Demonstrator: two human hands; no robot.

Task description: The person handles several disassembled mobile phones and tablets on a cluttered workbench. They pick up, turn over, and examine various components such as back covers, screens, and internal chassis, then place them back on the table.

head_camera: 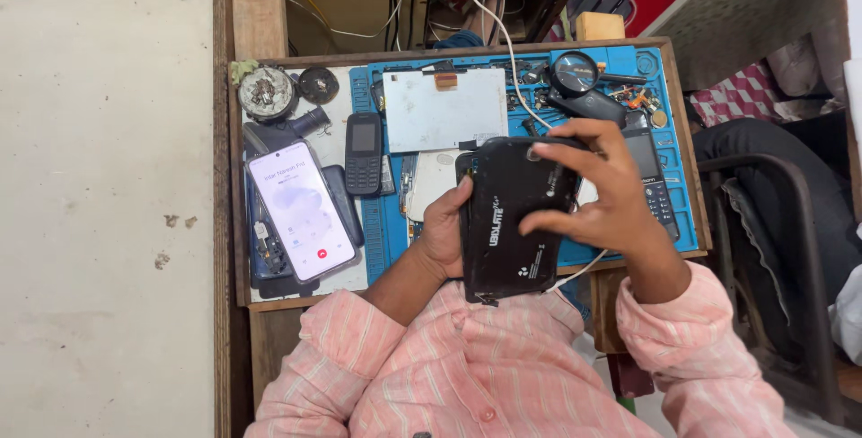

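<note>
A black tablet-like device (507, 223) with its back facing up is held above the blue work mat (395, 240). My left hand (444, 232) grips its left edge from below. My right hand (602, 191) lies over its right side, fingers spread across the back and top edge. Both sleeves are pink with stripes.
A lit smartphone (299, 211) lies on the wooden tray at left, beside a small black keypad phone (363, 153). A bare white display panel (444, 109), a magnifier (575, 72), another keypad phone (654, 188), small parts and cables crowd the mat. A chair (781, 249) stands at right.
</note>
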